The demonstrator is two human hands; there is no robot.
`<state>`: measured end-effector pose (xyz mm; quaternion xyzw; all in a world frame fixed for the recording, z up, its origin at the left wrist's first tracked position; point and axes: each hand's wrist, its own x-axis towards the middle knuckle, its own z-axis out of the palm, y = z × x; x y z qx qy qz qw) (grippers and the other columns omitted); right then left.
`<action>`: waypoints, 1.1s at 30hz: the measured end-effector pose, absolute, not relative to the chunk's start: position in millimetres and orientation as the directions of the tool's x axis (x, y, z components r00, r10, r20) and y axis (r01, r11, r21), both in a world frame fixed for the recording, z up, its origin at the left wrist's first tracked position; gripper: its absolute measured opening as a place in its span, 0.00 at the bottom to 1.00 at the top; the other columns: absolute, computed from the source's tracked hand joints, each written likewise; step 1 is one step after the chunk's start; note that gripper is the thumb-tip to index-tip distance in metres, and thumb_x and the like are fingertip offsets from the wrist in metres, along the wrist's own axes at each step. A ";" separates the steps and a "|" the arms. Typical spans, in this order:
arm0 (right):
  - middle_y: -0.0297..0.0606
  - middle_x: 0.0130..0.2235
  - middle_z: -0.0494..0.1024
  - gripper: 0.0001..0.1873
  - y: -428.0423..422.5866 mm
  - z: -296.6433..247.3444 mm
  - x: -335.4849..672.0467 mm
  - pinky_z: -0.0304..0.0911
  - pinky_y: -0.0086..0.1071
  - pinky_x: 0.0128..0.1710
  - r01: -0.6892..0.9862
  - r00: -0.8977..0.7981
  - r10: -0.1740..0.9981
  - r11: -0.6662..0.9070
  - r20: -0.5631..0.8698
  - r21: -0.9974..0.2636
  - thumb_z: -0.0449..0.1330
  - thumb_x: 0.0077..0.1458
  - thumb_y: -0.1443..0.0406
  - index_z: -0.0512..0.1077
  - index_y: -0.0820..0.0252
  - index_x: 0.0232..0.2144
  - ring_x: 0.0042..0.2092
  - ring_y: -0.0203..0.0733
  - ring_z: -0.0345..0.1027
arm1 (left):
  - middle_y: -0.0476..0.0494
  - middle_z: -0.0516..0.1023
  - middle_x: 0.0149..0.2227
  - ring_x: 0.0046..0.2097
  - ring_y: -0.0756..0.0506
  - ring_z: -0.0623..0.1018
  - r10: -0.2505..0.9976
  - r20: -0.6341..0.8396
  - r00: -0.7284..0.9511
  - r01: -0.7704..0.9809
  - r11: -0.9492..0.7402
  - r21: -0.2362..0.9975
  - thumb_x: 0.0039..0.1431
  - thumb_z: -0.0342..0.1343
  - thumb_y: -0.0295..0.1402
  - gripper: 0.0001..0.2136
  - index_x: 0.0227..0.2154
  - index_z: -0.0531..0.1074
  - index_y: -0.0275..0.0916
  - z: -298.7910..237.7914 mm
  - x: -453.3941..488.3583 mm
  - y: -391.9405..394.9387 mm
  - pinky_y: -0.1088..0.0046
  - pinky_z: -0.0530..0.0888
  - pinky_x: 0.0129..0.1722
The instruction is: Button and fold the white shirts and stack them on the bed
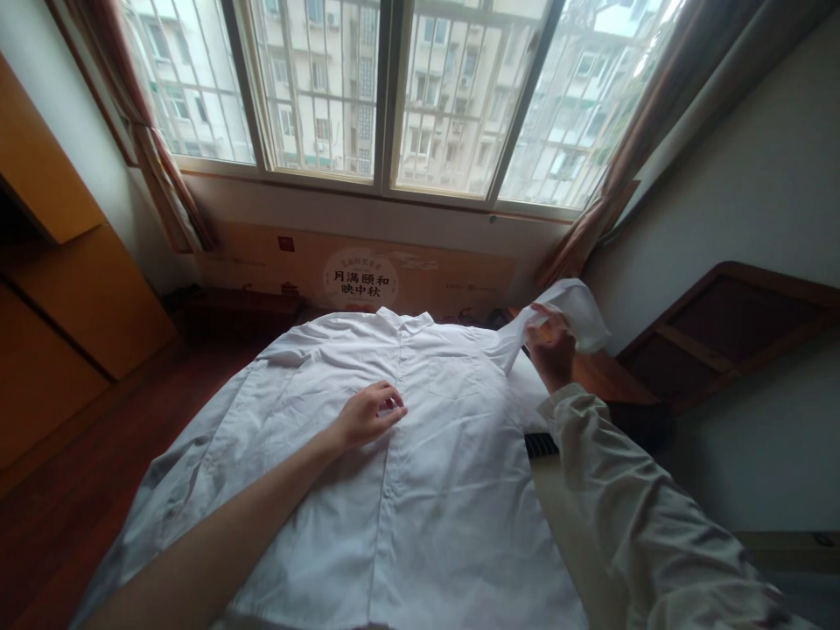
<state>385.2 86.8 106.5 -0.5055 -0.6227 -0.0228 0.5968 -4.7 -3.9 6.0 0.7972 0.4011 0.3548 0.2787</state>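
The white shirt lies across the pale surface, towards its right edge: light, soft, I'd judge — best held by sleeve and placket. My right hand grips that sleeve; my left hand curls loosely — pinching cloth, I can't tell.

Two hands, one shirt pocket and four windowpanes show.

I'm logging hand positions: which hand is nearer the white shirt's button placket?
Left. The left hand is at the button placket, near the middle of the white shirt; the right hand is farther off, past the shirt's chest pocket, holding up a sleeve.
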 end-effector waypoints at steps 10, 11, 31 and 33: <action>0.41 0.50 0.85 0.09 50.6 55.0 255.8 0.72 0.42 0.54 0.472 -0.818 0.468 0.879 0.336 -0.074 0.61 0.65 0.67 0.81 0.53 0.42 0.47 0.47 0.80 | 0.36 0.79 0.53 0.53 0.39 0.82 0.990 0.051 -0.130 -0.287 -0.086 0.954 0.62 0.65 0.51 0.21 0.47 0.74 0.40 -3.2 -12.6 25.6 0.60 0.79 0.53; 0.41 0.51 0.84 0.09 48.6 52.8 255.4 0.73 0.39 0.51 0.486 -0.812 0.487 0.869 0.322 -0.091 0.61 0.65 0.67 0.81 0.54 0.43 0.47 0.46 0.80 | 0.36 0.79 0.54 0.55 0.40 0.81 0.989 0.016 -0.149 -0.343 -0.067 0.937 0.63 0.65 0.49 0.19 0.48 0.73 0.40 -3.0 -12.8 27.6 0.60 0.78 0.55; 0.40 0.34 0.82 0.16 99.9 74.4 311.2 0.61 0.33 0.37 0.856 -0.477 0.847 0.508 0.237 -0.092 0.59 0.69 0.60 0.80 0.57 0.30 0.34 0.42 0.72 | 0.34 0.73 0.69 0.67 0.34 0.73 0.963 0.178 0.200 0.897 -0.253 0.361 0.72 0.54 0.44 0.21 0.61 0.74 0.39 30.6 -51.8 115.2 0.58 0.68 0.67; 0.43 0.39 0.84 0.15 125.5 78.8 309.5 0.64 0.34 0.43 0.879 -0.416 0.851 0.467 0.322 -0.096 0.57 0.70 0.62 0.80 0.58 0.33 0.40 0.45 0.74 | 0.33 0.67 0.73 0.70 0.32 0.70 0.975 0.162 0.153 0.922 -0.199 0.331 0.72 0.53 0.44 0.25 0.66 0.70 0.40 28.1 -56.8 126.9 0.57 0.67 0.67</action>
